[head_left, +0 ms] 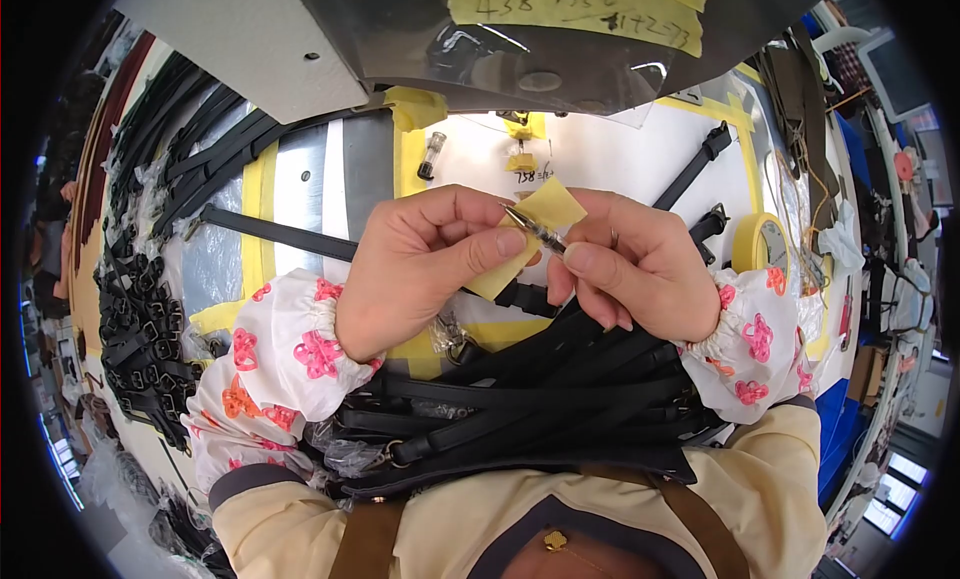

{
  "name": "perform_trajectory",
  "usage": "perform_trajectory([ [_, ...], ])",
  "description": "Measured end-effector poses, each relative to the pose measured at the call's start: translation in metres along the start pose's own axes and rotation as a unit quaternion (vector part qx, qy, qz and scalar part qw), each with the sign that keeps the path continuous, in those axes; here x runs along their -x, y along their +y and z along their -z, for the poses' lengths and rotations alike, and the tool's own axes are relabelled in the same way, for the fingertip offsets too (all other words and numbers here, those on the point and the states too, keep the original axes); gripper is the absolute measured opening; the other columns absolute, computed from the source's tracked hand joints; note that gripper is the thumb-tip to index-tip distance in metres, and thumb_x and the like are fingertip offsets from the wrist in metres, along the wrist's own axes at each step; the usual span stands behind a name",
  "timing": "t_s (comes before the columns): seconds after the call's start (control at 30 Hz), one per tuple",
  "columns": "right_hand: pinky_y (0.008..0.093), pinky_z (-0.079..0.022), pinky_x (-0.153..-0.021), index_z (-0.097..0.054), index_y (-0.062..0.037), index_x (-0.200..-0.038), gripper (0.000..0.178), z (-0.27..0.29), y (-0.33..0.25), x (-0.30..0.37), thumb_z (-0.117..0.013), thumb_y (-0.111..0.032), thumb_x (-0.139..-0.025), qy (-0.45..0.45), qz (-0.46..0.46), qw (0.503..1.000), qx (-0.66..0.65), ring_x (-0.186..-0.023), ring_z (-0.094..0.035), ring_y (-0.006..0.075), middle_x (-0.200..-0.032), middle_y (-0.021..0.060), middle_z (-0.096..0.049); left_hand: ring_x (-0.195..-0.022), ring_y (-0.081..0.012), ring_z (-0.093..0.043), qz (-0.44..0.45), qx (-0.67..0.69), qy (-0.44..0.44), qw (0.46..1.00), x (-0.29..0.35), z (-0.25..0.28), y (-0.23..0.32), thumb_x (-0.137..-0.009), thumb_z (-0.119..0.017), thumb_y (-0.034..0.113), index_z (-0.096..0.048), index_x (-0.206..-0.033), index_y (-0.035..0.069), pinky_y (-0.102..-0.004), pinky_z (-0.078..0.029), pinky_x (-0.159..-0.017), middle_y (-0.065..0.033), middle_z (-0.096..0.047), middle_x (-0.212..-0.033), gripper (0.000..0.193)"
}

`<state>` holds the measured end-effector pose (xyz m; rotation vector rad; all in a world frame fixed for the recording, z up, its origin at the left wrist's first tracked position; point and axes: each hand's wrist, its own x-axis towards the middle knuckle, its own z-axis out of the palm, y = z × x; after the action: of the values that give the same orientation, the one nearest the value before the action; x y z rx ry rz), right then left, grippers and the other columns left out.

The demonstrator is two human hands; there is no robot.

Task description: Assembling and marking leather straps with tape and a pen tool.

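Observation:
My left hand (425, 259) pinches a small square of yellow tape or paper (556, 203) between thumb and fingers, above the work surface. My right hand (645, 264) grips a slim pen (540, 232) with a silver cone-shaped tip and a clear section. Its tip points up and left, lying across the yellow square and close to my left thumb and fingers; whether they touch it, I cannot tell. Black leather straps (540, 384) are heaped below my hands and over my lap. One strap (280, 234) reaches toward my left wrist, which hides its end.
A grey machine body (420, 39) with written-on yellow tape overhangs the far side. A small clear-and-black cylinder (432, 156) lies beyond my hands. On the right are a yellow tape roll (760, 244) and a buckled strap (695, 164). Buckled black straps (145, 344) crowd the left.

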<state>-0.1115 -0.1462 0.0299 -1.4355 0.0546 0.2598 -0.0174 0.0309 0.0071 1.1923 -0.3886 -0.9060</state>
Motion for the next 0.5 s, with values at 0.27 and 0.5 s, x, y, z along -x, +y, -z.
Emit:
perform_trajectory([
  [0.27,0.0165,-0.031,-0.036,-0.042,-0.0040,-0.119,0.032,0.009,-0.005,-0.003,-0.039,-0.012,-0.089,-0.079,-0.087,0.986,-0.119,-0.042,-0.041,0.0052,-0.072,0.0081,-0.055,-0.078,-0.0083,-0.056,0.007,0.018,-0.026,0.999,0.001,0.001,-0.002,-0.079,-0.057,0.003,-0.057,-0.093,-0.004,-0.0196,-0.044,-0.070,-0.0061,-0.061,-0.085,0.016],
  [0.5,0.0172,-0.031,-0.035,-0.033,0.0002,-0.121,0.039,0.010,-0.003,-0.003,-0.045,-0.014,-0.087,-0.066,-0.088,0.980,-0.167,-0.041,-0.043,0.0063,-0.071,0.0098,-0.055,-0.077,-0.0130,-0.059,0.005,-0.014,-0.023,1.000,0.002,0.000,-0.002,-0.080,-0.055,0.004,-0.055,-0.094,-0.001,-0.0256,-0.047,-0.073,-0.0074,-0.060,-0.084,0.015],
])
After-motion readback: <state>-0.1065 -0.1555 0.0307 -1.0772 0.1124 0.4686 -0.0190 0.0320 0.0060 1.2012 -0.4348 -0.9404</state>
